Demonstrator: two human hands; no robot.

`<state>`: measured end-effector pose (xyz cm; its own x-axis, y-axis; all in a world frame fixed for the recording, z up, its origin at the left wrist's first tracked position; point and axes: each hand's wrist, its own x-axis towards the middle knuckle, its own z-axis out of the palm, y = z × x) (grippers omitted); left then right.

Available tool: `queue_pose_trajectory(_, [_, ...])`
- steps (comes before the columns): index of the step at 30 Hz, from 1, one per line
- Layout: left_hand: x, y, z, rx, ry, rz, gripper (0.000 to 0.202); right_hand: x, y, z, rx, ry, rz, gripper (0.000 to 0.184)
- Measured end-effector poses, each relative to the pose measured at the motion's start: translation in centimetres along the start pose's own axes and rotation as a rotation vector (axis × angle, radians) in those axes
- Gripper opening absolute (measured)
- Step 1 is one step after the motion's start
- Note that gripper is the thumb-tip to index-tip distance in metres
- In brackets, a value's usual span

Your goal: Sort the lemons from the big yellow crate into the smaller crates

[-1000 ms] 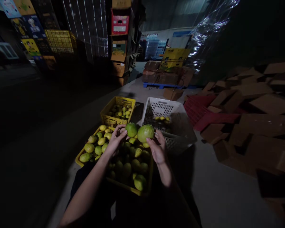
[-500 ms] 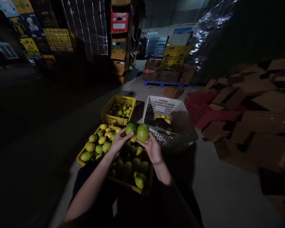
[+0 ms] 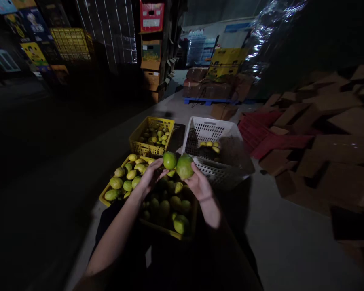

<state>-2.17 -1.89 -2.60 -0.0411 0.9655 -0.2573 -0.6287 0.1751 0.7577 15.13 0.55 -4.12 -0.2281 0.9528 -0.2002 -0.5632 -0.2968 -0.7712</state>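
Note:
My left hand (image 3: 152, 174) holds a small round green citrus fruit (image 3: 170, 160) at its fingertips. In my right hand (image 3: 199, 182) is a larger green citrus fruit (image 3: 184, 167), its outer side against the fingers and palm. The two fruits are side by side, close together, above a shallow yellow crate (image 3: 104, 198). That crate is full of yellow and green citrus fruits (image 3: 131, 174), several of them in shadow under my hands and forearms.
Behind stands a yellow crate (image 3: 135, 147) with more fruit. Right of it, a white crate (image 3: 234, 169) contains a few yellow fruits (image 3: 210, 144). A red crate (image 3: 257, 135) and heaped cardboard boxes (image 3: 330, 161) lie to the right. A blue pallet (image 3: 210, 101) with boxes stands farther back.
My left thumb has moved off the front of the smaller fruit, which now shows more fully. The larger fruit has turned slightly in my right hand. The view has tilted down a little.

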Motion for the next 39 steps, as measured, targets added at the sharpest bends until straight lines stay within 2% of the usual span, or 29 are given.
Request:
queue_pose_trajectory(3, [-0.1, 0.3, 0.2, -0.018, -0.041, -0.007, 0.018, 0.0, -0.3, -0.1, 0.000, 0.000, 0.033, 0.025])
queue_pose_trajectory(10, [-0.4, 0.5, 1.0, 0.109, 0.036, -0.045, 0.008, -0.3, -0.6, 0.3, -0.030, -0.069, 0.175, 0.031])
queue_pose_trajectory(15, [0.1, 0.0, 0.5, 0.106, 0.125, -0.102, 0.022, -0.2, -0.4, 0.3, -0.051, -0.075, 0.237, 0.038])
queue_pose_trajectory(20, [0.4, -0.2, 0.3, 0.103, 0.098, -0.125, 0.026, 0.0, 0.0, 0.2, -0.079, -0.064, 0.171, 0.041])
queue_pose_trajectory(26, [0.3, -0.5, 0.4, 0.126, 0.067, -0.055, 0.025, -0.1, 0.7, 0.0, -0.078, -0.033, 0.034, 0.037])
queue_pose_trajectory(29, [0.1, -0.7, 0.5, 0.161, 0.027, 0.026, 0.031, -0.3, 1.0, 0.1, -0.125, -0.038, -0.062, 0.039])
queue_pose_trajectory(32, [0.1, -0.7, 0.5, 0.208, 0.037, 0.120, 0.046, -0.4, 1.3, 0.3, -0.277, -0.019, -0.235, 0.048])
queue_pose_trajectory(34, [0.4, -0.8, 0.2, 0.319, 0.085, 0.303, 0.054, -0.2, 1.6, 0.2, -0.459, 0.043, -0.408, 0.060])
queue_pose_trajectory(36, [0.8, -0.9, -0.2, 0.470, 0.107, 0.556, 0.055, -0.1, 1.9, 0.0, -0.636, 0.130, -0.591, 0.070])
queue_pose_trajectory(37, [0.9, -1.0, -0.4, 0.541, 0.096, 0.673, 0.055, 0.0, 2.0, -0.1, -0.695, 0.170, -0.665, 0.072])
queue_pose_trajectory(39, [1.2, -1.2, -0.7, 0.637, 0.043, 0.820, 0.053, 0.1, 2.2, -0.2, -0.752, 0.223, -0.755, 0.072])
